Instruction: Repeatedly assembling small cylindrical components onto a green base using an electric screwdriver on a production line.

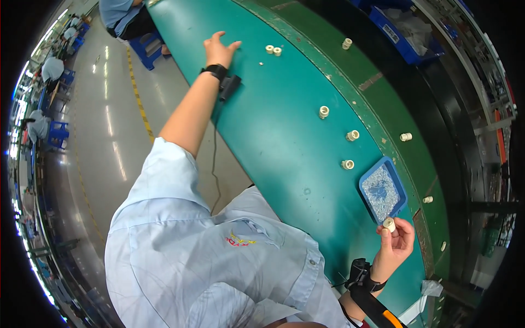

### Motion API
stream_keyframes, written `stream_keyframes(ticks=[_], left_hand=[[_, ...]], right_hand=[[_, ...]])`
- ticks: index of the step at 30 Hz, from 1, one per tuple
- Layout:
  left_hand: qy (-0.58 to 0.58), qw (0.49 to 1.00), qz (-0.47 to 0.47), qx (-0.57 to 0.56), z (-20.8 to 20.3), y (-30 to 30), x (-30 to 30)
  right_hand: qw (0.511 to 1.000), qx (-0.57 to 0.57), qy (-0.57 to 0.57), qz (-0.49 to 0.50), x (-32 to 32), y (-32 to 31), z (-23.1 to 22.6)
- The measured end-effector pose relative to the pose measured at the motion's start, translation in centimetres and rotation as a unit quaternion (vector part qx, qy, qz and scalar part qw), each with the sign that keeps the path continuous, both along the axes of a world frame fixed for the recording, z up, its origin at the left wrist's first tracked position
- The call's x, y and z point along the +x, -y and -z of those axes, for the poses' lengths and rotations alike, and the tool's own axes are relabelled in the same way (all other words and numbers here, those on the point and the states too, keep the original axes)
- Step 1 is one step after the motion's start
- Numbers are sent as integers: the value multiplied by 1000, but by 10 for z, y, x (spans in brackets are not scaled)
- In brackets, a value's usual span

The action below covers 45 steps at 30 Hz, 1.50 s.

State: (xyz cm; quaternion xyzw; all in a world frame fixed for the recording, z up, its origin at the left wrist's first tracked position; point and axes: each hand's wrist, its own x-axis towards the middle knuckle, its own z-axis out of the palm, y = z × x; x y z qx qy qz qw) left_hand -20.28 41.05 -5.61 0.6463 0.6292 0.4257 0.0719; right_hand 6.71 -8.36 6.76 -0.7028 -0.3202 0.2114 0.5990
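Note:
My left hand (220, 52) is stretched out over the far left of the green table, fingers spread, holding nothing. Two cream cylindrical parts (278, 52) stand side by side to the right of it, with a tiny pale piece (261, 64) nearer me. At the right, my right hand (398, 244) pinches a cream hollow cylindrical part (389, 224) between thumb and fingers. That part is held at the near edge of a blue tray (362, 191) full of small clear or silvery pieces. Beyond the tray, several more such parts (353, 135) lie apart on the table.
Along the table's right side runs a green belt (383, 95) carrying several spaced cream parts (406, 136). A blue bin (402, 41) with clear plastic bags is at the far right. Beside my left wrist lies a black device (230, 87) with a cable. Another person (117, 16) sits at the far left.

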Motion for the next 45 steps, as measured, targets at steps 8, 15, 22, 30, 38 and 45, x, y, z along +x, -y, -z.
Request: stream_keyframes(ticks=[8, 15, 22, 30, 38, 45], left_hand=[[93, 971, 197, -100, 9, -23, -13], [282, 804, 473, -223, -79, 177, 85], [255, 591, 679, -354, -80, 337, 149], [227, 605, 669, -367, -77, 363, 165], [172, 644, 696, -267, -76, 363, 167], [202, 627, 696, -285, -71, 366, 169]], right_hand=[[998, 15, -64, -7, 4, 8, 3], [998, -6, -68, -16, 6, 4, 7], [991, 49, -101, -75, 10, 8, 15], [993, 23, -83, -80, 15, 31, 28], [995, -15, 15, -92, 16, 32, 22], [987, -38, 107, -115, 20, 37, 23]])
